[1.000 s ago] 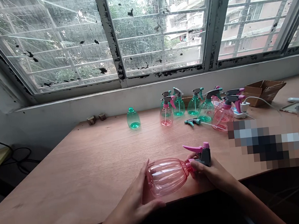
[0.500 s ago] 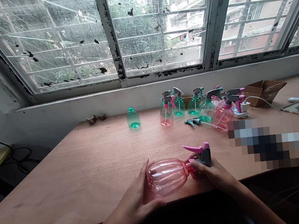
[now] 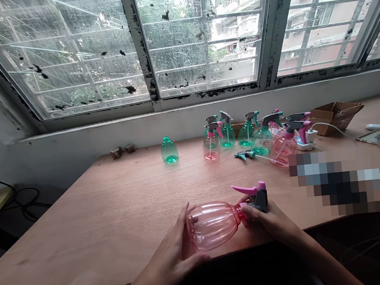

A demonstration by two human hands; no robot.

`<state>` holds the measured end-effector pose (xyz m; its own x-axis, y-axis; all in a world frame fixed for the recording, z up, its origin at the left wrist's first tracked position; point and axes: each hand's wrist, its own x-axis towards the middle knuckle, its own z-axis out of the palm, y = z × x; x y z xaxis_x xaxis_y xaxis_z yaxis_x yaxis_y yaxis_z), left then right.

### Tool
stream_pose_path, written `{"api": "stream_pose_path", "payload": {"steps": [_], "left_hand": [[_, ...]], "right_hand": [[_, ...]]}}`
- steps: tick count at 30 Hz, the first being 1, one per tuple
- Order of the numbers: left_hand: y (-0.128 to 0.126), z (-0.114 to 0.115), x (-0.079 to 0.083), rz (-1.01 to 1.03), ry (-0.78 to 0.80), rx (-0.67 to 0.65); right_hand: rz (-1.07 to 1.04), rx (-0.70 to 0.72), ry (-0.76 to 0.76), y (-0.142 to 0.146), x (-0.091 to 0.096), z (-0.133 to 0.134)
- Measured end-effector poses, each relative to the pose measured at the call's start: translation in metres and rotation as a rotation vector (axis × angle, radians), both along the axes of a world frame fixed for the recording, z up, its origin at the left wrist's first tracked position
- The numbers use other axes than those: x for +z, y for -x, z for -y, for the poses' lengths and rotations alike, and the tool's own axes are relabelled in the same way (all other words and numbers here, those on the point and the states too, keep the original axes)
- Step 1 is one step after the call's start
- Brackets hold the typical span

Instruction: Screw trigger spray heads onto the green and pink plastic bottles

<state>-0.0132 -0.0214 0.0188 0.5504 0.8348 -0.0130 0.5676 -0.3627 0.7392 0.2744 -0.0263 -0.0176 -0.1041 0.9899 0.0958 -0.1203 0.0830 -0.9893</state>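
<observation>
A clear pink spray bottle point(image 3: 213, 224) lies on its side near the front edge of the wooden table point(image 3: 110, 222). My left hand point(image 3: 174, 256) cups the bottle's body from below and behind, fingers curled round it. My right hand point(image 3: 268, 220) is closed on the bottle's neck and its grey and pink trigger head point(image 3: 257, 195), which points up and left.
Several green and pink spray bottles point(image 3: 243, 137) stand at the back by the window wall, a capless green bottle point(image 3: 169, 150) apart to their left. A loose green trigger head with tube point(image 3: 248, 155) lies nearby. A cardboard box point(image 3: 335, 115) and cables sit at the right.
</observation>
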Motion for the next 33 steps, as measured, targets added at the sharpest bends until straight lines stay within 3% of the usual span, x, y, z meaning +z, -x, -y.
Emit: {"api": "stream_pose_path", "payload": {"steps": [10, 17, 24, 33], "left_hand": [[0.0085, -0.0062, -0.0058, 0.063, 0.017, -0.086], [0.0038, -0.0025, 0.0002, 0.06, 0.077, -0.017], [-0.0005, -0.0018, -0.0017, 0.053, -0.002, -0.022], [0.0047, -0.002, 0.0001, 0.105, 0.071, -0.041]], "right_hand": [[-0.02, 0.017, -0.004, -0.0013, -0.0033, -0.0005], [-0.025, 0.016, -0.018, -0.0014, -0.0022, -0.0004], [-0.022, 0.018, -0.012, -0.0006, -0.0009, -0.0003], [-0.035, 0.019, -0.015, -0.0003, -0.0017, -0.0008]]}}
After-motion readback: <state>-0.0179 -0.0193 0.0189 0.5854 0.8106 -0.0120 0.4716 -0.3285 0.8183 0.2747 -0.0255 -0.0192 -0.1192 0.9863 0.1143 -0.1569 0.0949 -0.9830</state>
